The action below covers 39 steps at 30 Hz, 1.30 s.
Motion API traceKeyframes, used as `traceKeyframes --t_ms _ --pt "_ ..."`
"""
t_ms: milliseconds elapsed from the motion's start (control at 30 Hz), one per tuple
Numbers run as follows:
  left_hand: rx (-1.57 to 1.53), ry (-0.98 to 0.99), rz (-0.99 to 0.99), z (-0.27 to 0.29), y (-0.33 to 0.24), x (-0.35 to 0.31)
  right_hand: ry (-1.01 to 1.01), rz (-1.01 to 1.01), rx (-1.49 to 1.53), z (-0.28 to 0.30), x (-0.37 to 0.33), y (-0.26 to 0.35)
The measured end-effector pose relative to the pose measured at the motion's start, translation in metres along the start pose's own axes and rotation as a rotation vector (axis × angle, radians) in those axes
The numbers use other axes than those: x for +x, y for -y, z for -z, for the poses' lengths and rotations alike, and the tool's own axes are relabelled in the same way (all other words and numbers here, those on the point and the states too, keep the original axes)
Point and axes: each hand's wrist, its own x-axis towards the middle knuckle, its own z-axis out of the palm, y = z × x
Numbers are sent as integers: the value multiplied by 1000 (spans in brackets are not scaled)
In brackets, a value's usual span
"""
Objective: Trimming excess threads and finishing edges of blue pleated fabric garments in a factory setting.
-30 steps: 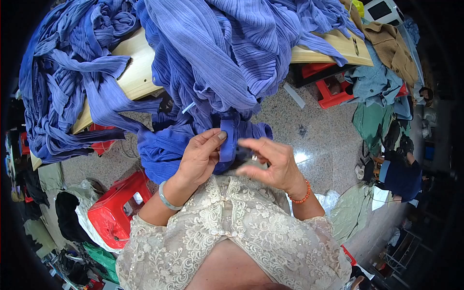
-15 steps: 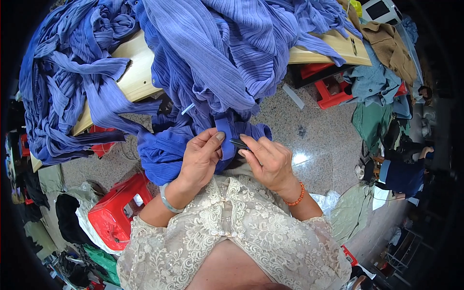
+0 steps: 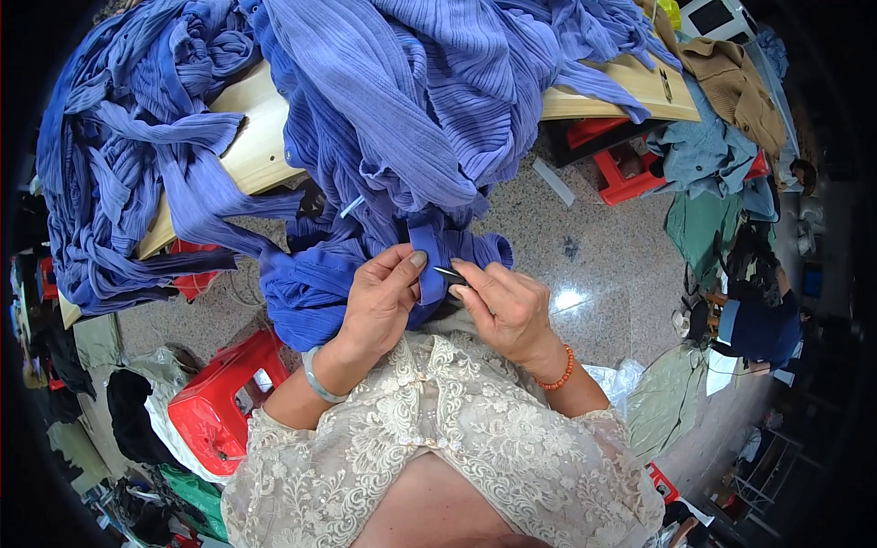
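A blue ribbed knit garment (image 3: pixel 311 283) hangs from the heap down to my lap. My left hand (image 3: pixel 381 294) pinches the edge of its smooth, darker blue band (image 3: pixel 426 239) between thumb and fingers. In my right hand (image 3: pixel 508 309), a small black pointed tool (image 3: pixel 449 275), like thread snips, is gripped between thumb and forefinger. Its tip points left at the band, close to my left thumb. Whether the tip touches the cloth I cannot tell. The tool's rear part is hidden in my palm.
A big heap of blue knitwear (image 3: pixel 365 82) covers much of the pale wooden table (image 3: pixel 256 128). Red plastic stools stand at the left (image 3: pixel 215 402) and under the table at the right (image 3: pixel 621 178). Brown knitwear (image 3: pixel 731 82) lies at the far right. Another person (image 3: pixel 763 324) bends over further right.
The black tool has turned slightly in my right fingers, and its tip now looks narrower and closed. My left hand keeps its pinch on the band. The person at the right has shifted.
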Motion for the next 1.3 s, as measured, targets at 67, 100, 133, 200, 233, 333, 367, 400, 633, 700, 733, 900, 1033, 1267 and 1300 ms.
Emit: traceKeyframes --t_ms 67,100,133,200,233,333,367,400,633,700,733,900,1033,1267,1300 --pt "-6 4 2 0 0 0 -5 -19 18 0 -1 -1" --pt "-13 7 6 0 0 0 -7 -18 18 -1 -1 -2" --pt "-14 7 5 -1 -1 0 -24 -29 33 -1 -1 -3" --pt "-13 11 5 -3 -2 0 -41 -38 47 1 -1 -3" --pt "-13 11 3 -2 -1 0 -32 -55 75 3 0 -2" --pt "-32 47 6 4 1 1 2 -16 85 4 1 -1" --pt "-33 50 7 5 2 1 15 12 67 3 0 -2" --pt "-34 54 8 6 2 1 9 12 69 1 -1 -3" --pt "-26 32 17 3 -1 -3 -45 -170 202 5 -2 0" --pt "13 56 54 1 -3 -7 -17 -199 283 6 -5 -4" --pt "13 59 53 0 -4 -8 -2 -206 365 7 -4 -7" --pt "175 157 78 -8 -9 -13 56 -250 779 5 6 -23" --pt "273 184 35 -7 -16 -9 208 -173 785 0 32 -25" --pt "462 166 -74 -10 -37 -15 502 -464 1051 -1 45 -25" --pt "491 174 -58 -9 -37 -12 475 -430 1060 -5 41 -30"
